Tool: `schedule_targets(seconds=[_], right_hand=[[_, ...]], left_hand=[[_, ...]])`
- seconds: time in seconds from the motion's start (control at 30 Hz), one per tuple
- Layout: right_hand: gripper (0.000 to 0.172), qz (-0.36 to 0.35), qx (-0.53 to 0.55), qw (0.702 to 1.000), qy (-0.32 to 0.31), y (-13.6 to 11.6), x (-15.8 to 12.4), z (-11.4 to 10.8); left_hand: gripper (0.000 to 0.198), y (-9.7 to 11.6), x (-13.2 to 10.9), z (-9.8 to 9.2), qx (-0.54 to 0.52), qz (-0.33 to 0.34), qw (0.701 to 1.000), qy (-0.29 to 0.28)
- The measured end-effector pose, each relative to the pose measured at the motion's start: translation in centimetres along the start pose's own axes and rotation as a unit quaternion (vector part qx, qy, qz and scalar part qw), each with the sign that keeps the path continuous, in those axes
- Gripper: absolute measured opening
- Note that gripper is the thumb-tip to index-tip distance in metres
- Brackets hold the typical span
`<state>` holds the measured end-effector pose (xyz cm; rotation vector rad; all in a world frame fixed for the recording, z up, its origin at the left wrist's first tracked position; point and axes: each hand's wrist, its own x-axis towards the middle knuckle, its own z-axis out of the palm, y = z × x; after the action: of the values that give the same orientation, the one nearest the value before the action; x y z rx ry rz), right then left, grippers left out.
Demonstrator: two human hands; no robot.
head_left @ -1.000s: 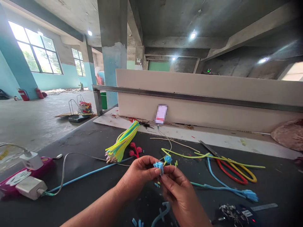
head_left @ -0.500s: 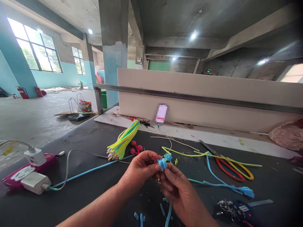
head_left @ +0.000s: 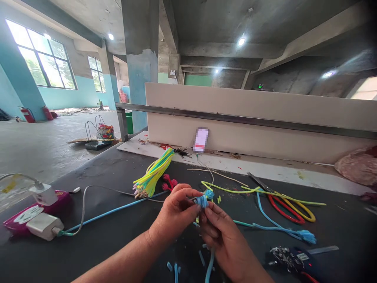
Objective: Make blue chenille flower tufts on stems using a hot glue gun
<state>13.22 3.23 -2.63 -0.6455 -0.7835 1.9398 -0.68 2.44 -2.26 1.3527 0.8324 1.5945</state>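
Both hands meet over the black table around a small blue pipe-cleaner flower (head_left: 202,201). My left hand (head_left: 176,210) pinches it from the left between thumb and fingers. My right hand (head_left: 221,232) grips its lower right side, and a blue stem (head_left: 210,265) hangs below that hand. A second small blue tuft shows just behind the flower; whether the two are joined I cannot tell. Short blue cut pieces (head_left: 176,270) lie on the table under the hands. Another blue pipe-cleaner flower (head_left: 306,236) on a stem lies to the right.
A bundle of yellow and green pipe cleaners (head_left: 156,173) lies behind my left hand, near a dark pink pipe-cleaner piece (head_left: 169,182). Scissors (head_left: 285,202) with red and yellow handles lie right. A power strip (head_left: 28,216) with chargers sits left; a phone (head_left: 201,140) leans at the back.
The left fingers have shifted slightly over the blue flower, with the index finger now reaching further across its top. Both hands still hold it in nearly the same place.
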Motion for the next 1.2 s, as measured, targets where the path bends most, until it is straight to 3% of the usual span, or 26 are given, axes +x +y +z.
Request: schedule_targets(seconds=[0.2,0.3,0.4,0.5,0.6,0.7,0.87,0.97,1.0,1.1,1.2], right_hand=[[0.009,0.001,0.010,1.000,-0.014,0.0,-0.3,0.1],[0.009,0.016,0.023,0.999,-0.044,-0.2,-0.5,0.2],[0.011,0.023,0.027,0.997,-0.072,-0.3,-0.6,0.2],[0.015,0.015,0.016,0.998,-0.057,-0.3,-0.6,0.1],[0.019,0.005,-0.005,1.000,-0.030,-0.3,-0.6,0.3],[0.023,0.004,-0.023,1.000,-0.020,0.0,-0.6,0.5],[0.023,0.011,-0.039,0.997,-0.061,0.8,-0.1,0.4],[0.020,-0.016,-0.087,0.994,-0.056,0.5,-0.6,1.0],[0.020,-0.036,-0.130,0.990,-0.035,0.1,-1.1,1.3],[0.025,-0.107,-0.298,0.947,0.049,-2.8,-3.4,1.3],[0.031,-0.170,-0.436,0.874,0.134,-7.3,-6.8,-1.6]], left_hand=[[0.008,0.7,0.1,-0.3,0.052,0.035,0.997,0.052],[0.015,0.8,0.0,-0.6,0.030,-0.029,0.997,0.057],[0.024,0.8,-0.2,-0.6,0.027,-0.093,0.995,-0.009],[0.029,0.8,-0.3,-0.4,0.053,-0.069,0.992,-0.093],[0.029,0.7,-0.4,-0.1,0.071,-0.048,0.989,-0.119],[0.025,0.4,-0.6,0.2,0.038,-0.070,0.992,-0.094],[0.025,-0.5,-0.8,0.3,-0.122,-0.191,0.972,-0.068],[0.024,-0.7,-0.5,-0.2,-0.165,-0.214,0.963,-0.008],[0.024,-0.6,-0.4,-0.4,-0.156,-0.199,0.967,0.020],[0.024,0.0,-0.3,-0.9,-0.124,-0.177,0.976,0.019],[0.024,0.6,-0.5,-1.1,-0.107,-0.186,0.976,-0.022]])
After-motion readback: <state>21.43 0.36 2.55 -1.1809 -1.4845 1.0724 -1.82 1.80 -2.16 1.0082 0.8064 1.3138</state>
